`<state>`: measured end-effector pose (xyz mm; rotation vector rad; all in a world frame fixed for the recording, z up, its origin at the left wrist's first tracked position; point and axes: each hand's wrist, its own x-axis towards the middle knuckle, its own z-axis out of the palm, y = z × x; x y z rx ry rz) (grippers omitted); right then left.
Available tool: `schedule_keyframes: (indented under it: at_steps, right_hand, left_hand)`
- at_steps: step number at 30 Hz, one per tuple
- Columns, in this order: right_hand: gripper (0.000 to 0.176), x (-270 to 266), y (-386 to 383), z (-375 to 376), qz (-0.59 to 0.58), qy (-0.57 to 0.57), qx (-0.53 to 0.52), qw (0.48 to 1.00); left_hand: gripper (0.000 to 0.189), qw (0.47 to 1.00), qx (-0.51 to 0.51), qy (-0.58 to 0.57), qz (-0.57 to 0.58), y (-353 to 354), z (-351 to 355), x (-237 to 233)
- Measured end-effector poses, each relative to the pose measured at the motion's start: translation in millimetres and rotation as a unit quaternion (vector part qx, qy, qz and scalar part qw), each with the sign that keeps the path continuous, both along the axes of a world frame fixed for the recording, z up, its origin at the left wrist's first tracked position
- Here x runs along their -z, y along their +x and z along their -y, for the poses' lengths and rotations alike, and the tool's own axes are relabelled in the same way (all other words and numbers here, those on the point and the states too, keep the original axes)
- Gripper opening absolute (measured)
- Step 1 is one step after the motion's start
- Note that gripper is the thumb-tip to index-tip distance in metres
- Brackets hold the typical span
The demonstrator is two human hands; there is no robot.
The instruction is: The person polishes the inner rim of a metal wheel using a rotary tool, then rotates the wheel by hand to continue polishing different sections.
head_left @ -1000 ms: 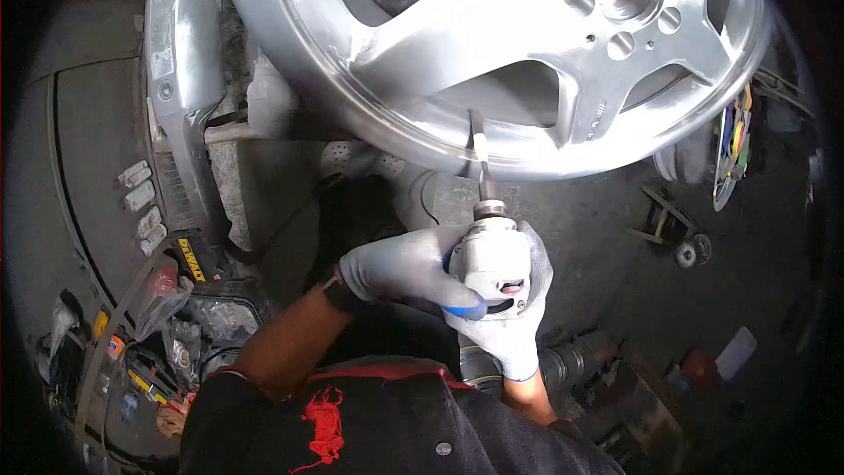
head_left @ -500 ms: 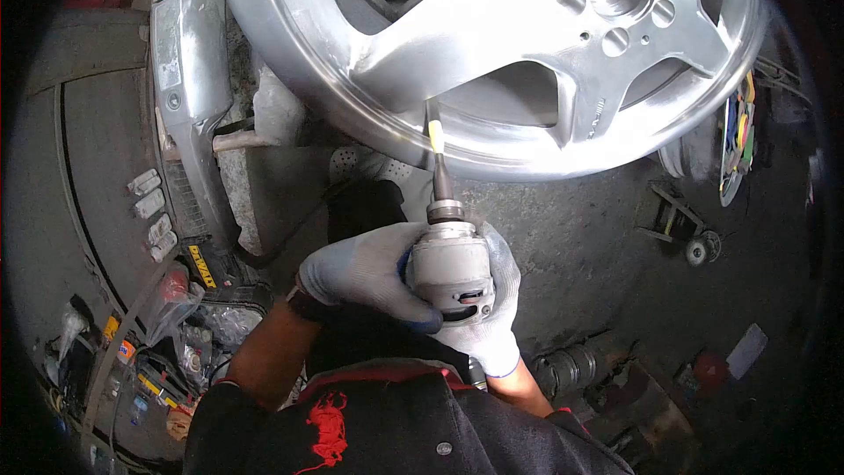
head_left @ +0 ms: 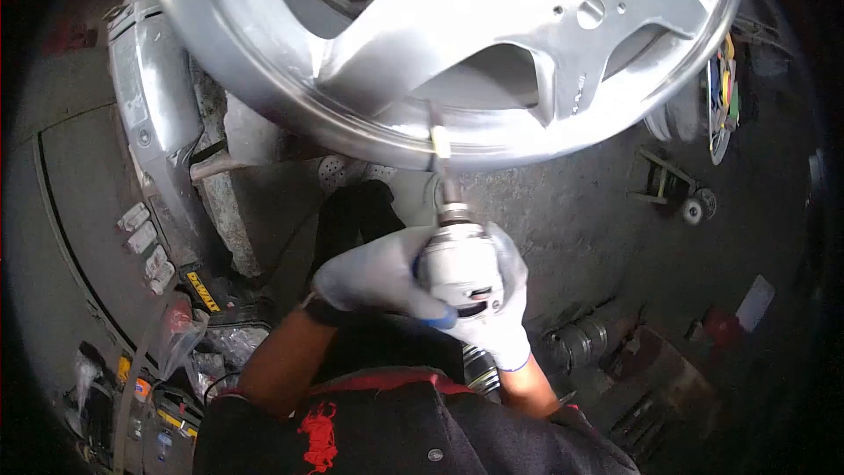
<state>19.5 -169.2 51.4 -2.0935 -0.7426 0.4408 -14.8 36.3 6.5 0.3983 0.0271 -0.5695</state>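
Both of my hands wear pale work gloves and grip a silver rotary power tool (head_left: 462, 266). My left hand (head_left: 378, 274) wraps its left side, thumb toward the tool's lower end. Around the right side and underneath is my right hand (head_left: 503, 321). The tool's narrow shaft points up, and its yellow-banded tip (head_left: 440, 142) overlaps the lower rim of a large silver alloy wheel (head_left: 352, 127). Whether the tip touches the metal I cannot tell, as it is blurred.
On the left stands a silver machine housing (head_left: 158, 92), with small pale blocks (head_left: 141, 233) beside it. A DeWalt-labelled item (head_left: 202, 292) and bagged tools lie lower left. A small metal frame (head_left: 661, 183) is at the right, with cylindrical parts (head_left: 576, 343) at the lower right.
The wheel and surroundings have shifted left and slightly up in view. My hands and the tool sit slightly further right, and the tip is now lower on the wheel's rim.
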Motion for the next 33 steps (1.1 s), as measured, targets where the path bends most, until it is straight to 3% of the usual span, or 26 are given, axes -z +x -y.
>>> schedule_keyframes:
  at_steps: [1, 4, 9, 11, 12, 14, 15, 18, 19, 20, 22, 23, 24, 26, 28, 30, 32, 33]
  right_hand:
    - [0.094, -3, 3, -15, 0.002, 0.063, 0.021, 0.998]
    - [0.093, -9, 12, -29, -0.035, 0.054, -0.012, 0.998]
    - [0.093, 9, 13, 3, -0.110, 0.102, 0.027, 0.988]
    - [0.095, 3, 27, 23, -0.075, 0.018, 0.024, 0.997]
    - [0.096, 4, 29, 31, -0.052, 0.049, 0.045, 0.996]
    - [0.097, 2, 37, 53, 0.033, -0.007, 0.058, 0.998]
    - [0.102, -2, 48, 59, 0.017, -0.036, 0.036, 0.999]
    - [0.092, -7, 59, 68, 0.070, -0.026, 0.102, 0.992]
    - [0.083, -13, 73, 73, 0.093, -0.093, 0.025, 0.991]
    - [0.083, -12, 77, 79, 0.093, -0.091, 0.021, 0.991]
    - [0.113, -10, 78, 84, 0.061, -0.122, -0.064, 0.989]
    - [0.113, -12, 72, 81, -0.038, -0.115, -0.003, 0.993]
    - [0.113, -15, 72, 67, -0.038, -0.112, -0.004, 0.993]
    - [0.080, -20, 71, 37, 0.065, -0.046, -0.037, 0.996]
    - [0.092, -19, 57, 32, -0.028, -0.030, -0.011, 0.999]
    - [0.091, -10, 51, 18, -0.050, 0.034, -0.030, 0.998]
    - [0.090, -11, 49, 6, -0.025, 0.017, -0.058, 0.998]
    - [0.090, -10, 48, 0, -0.042, -0.021, -0.072, 0.996]
  left_hand:
    - [0.076, 0.998, 0.015, 0.047, -0.030, -8, -9, -2]
    - [0.077, 0.991, 0.016, 0.131, -0.006, -5, -25, -18]
    - [0.073, 0.992, -0.003, 0.116, -0.039, 7, -1, -16]
    - [0.076, 0.993, 0.037, 0.110, -0.015, 20, 19, -6]
    - [0.076, 0.993, 0.033, 0.110, -0.018, 24, 32, 1]
    - [0.078, 0.999, 0.006, 0.043, -0.013, 34, 60, 11]
    - [0.078, 0.999, 0.019, 0.035, -0.014, 45, 65, 5]
    - [0.076, 0.999, 0.004, 0.035, 0.004, 65, 87, 7]
    - [0.075, 0.995, -0.013, 0.088, 0.033, 67, 89, 9]
    - [0.075, 0.995, -0.017, 0.090, 0.033, 66, 91, 10]
    - [0.077, 0.998, -0.031, 0.043, 0.021, 62, 91, 11]
    - [0.077, 0.998, -0.034, 0.045, 0.022, 57, 88, 9]
    - [0.076, 0.999, -0.042, 0.027, 0.003, 50, 83, 6]
    - [0.075, 0.999, -0.042, 0.013, -0.014, 36, 70, 1]
    - [0.077, 0.998, -0.044, 0.008, -0.043, 22, 56, -2]
    - [0.079, 0.999, -0.019, 0.020, -0.030, 11, 33, -4]
    - [0.079, 0.987, -0.031, 0.154, -0.036, 4, 10, -20]
    - [0.080, 0.986, -0.011, 0.162, -0.048, 6, -2, -30]
